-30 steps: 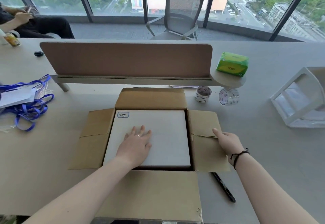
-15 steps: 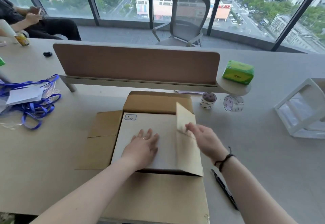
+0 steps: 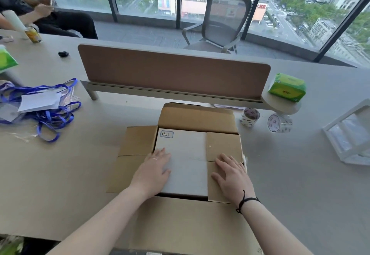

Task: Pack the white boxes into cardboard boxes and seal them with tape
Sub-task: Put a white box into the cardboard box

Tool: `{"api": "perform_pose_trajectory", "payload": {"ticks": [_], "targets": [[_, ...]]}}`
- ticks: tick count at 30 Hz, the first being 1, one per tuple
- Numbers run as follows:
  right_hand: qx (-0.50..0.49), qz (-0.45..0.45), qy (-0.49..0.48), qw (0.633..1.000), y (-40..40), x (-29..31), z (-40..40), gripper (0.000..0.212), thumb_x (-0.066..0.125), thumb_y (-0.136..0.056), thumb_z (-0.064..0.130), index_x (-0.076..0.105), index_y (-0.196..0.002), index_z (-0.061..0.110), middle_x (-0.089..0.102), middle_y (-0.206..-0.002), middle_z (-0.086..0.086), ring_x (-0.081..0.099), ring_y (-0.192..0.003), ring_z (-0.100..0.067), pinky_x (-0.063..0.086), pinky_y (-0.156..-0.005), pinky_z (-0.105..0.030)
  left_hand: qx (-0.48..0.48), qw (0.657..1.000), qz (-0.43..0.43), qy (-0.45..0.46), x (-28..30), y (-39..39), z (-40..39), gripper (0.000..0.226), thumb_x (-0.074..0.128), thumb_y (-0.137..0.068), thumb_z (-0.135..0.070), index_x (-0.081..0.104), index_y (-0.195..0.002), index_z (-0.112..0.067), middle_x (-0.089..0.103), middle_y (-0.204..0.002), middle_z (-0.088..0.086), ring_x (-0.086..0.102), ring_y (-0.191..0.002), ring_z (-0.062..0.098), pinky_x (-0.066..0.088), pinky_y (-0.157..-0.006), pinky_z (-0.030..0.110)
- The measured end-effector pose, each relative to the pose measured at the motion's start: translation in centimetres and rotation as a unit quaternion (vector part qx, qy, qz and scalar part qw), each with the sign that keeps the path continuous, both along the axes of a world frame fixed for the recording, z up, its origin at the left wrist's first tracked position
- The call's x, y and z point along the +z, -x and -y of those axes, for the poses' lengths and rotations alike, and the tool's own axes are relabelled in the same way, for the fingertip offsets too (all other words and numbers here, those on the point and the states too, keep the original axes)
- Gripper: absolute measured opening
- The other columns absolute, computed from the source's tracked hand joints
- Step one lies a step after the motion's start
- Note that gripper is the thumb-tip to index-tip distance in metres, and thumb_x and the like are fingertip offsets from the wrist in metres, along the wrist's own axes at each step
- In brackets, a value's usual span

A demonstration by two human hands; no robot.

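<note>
Cardboard frames the whole job: the cardboard box [image 3: 200, 118] sits on the table [image 3: 300, 184] directly in front of the person, with the white box [image 3: 186, 154] lying flat inside it, its labelled corner at the far left. The right flap [image 3: 224, 148] is folded down over the white box's right part. The left flap [image 3: 134, 150] lies spread out flat on the table to the left, the far flap [image 3: 197, 117] stands up, and the near flap [image 3: 180, 224] lies open toward the person.

By my reading, the left flap comes next; it lies just left of the left hand [image 3: 154, 171], its long edge running near to far, so that hand is the nearer one.

Both hands are flat with fingers straight, gripping nothing. The left hand presses on the white box; the right hand [image 3: 232, 178] presses the right flap down. Two tape rolls [image 3: 250, 116] wait far right of the box, nearer the right hand.
</note>
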State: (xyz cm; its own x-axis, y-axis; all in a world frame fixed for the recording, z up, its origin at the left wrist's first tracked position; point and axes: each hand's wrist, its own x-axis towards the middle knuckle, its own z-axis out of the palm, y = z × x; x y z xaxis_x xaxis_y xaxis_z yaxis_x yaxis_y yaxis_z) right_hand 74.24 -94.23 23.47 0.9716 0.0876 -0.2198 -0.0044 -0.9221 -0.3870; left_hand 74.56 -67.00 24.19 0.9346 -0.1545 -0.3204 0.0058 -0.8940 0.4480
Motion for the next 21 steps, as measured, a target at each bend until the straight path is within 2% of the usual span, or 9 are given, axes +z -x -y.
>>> {"api": "perform_pose_trajectory", "payload": {"ticks": [3,5,8,9,11,13,17,19,21], "targets": [[-0.011,0.002,0.016,1.0,-0.1,0.5,-0.4,0.05,0.055,-0.098,0.044,0.049,-0.145,0.029,0.033,-0.16,0.011,0.024,-0.149,-0.015,0.017,-0.121,-0.032,0.125,0.991,0.045,0.009,-0.8,0.5,-3.3,0.058,0.046,-0.104,-0.038,0.028,-0.159,-0.028,0.012,-0.169,-0.002,0.002,-0.157,0.02,0.002,-0.125,0.042],[-0.018,-0.004,0.023,1.0,-0.2,0.9,-0.7,0.049,0.056,-0.097,0.044,0.052,-0.144,0.028,0.035,-0.158,0.01,0.03,-0.146,-0.015,0.022,-0.119,-0.031,0.248,0.965,0.025,0.081,-1.1,0.4,-5.7,0.063,0.05,-0.102,-0.042,0.03,-0.158,-0.021,0.018,-0.168,0.004,0.008,-0.156,0.025,0.011,-0.125,0.043],[-0.028,-0.013,0.043,0.999,-0.4,1.6,-1.5,0.046,0.058,-0.096,0.043,0.056,-0.14,0.027,0.039,-0.156,0.009,0.039,-0.14,-0.018,0.028,-0.116,-0.033,0.363,0.906,-0.061,0.207,-2.2,0.2,-8.7,0.073,0.058,-0.089,-0.056,0.044,-0.151,-0.018,0.046,-0.155,0.004,0.039,-0.144,0.025,0.03,-0.12,0.044],[-0.032,-0.016,0.049,0.998,-0.5,1.8,-1.8,0.043,0.058,-0.096,0.041,0.059,-0.137,0.026,0.042,-0.154,0.009,0.042,-0.137,-0.018,0.031,-0.113,-0.034,0.386,0.886,-0.078,0.246,-2.4,0.1,-9.4,0.066,0.06,-0.088,-0.054,0.054,-0.143,-0.018,0.058,-0.144,0.002,0.051,-0.134,0.024,0.038,-0.116,0.044],[-0.035,-0.016,0.054,0.998,-0.5,2.1,-2.4,0.033,0.057,-0.095,0.036,0.066,-0.124,0.022,0.05,-0.145,0.007,0.05,-0.126,-0.02,0.038,-0.103,-0.035,0.412,0.848,-0.105,0.317,-2.1,0.1,-10.1,0.033,0.063,-0.096,-0.035,0.069,-0.122,-0.016,0.072,-0.122,0.002,0.065,-0.114,0.024,0.047,-0.107,0.043],[-0.035,-0.015,0.058,0.998,-0.4,2.2,-2.7,0.026,0.056,-0.095,0.035,0.066,-0.114,0.02,0.053,-0.137,0.007,0.053,-0.118,-0.022,0.041,-0.095,-0.034,0.429,0.824,-0.096,0.358,-1.5,-0.1,-10.8,0.019,0.064,-0.097,-0.02,0.074,-0.111,-0.011,0.075,-0.111,0.006,0.069,-0.107,0.028,0.052,-0.1,0.04],[-0.041,-0.023,0.06,0.997,-0.1,2.4,-2.9,0.027,0.055,-0.096,0.034,0.065,-0.117,0.019,0.049,-0.143,0.011,0.051,-0.12,-0.023,0.039,-0.095,-0.036,0.441,0.782,-0.044,0.437,1.7,-0.3,-11.4,0.02,0.058,-0.099,-0.006,0.077,-0.105,-0.008,0.077,-0.099,0.012,0.071,-0.086,0.025,0.055,-0.077,0.033],[-0.042,-0.022,0.054,0.997,-0.1,2.3,-2.9,0.027,0.055,-0.097,0.034,0.065,-0.116,0.019,0.048,-0.142,0.012,0.051,-0.122,-0.024,0.039,-0.094,-0.037,0.429,0.763,-0.025,0.483,3.9,-0.2,-11.2,0.025,0.056,-0.1,-0.005,0.079,-0.1,-0.012,0.077,-0.098,0.01,0.071,-0.082,0.021,0.055,-0.076,0.033],[-0.038,-0.021,0.053,0.998,0.0,2.2,-3.0,0.026,0.055,-0.097,0.034,0.064,-0.115,0.019,0.048,-0.139,0.012,0.051,-0.121,-0.023,0.039,-0.091,-0.037,0.39,0.763,-0.018,0.515,5.8,-0.2,-10.1,0.028,0.053,-0.102,-0.01,0.081,-0.101,-0.016,0.078,-0.104,0.009,0.07,-0.089,0.021,0.054,-0.084,0.036]]}}
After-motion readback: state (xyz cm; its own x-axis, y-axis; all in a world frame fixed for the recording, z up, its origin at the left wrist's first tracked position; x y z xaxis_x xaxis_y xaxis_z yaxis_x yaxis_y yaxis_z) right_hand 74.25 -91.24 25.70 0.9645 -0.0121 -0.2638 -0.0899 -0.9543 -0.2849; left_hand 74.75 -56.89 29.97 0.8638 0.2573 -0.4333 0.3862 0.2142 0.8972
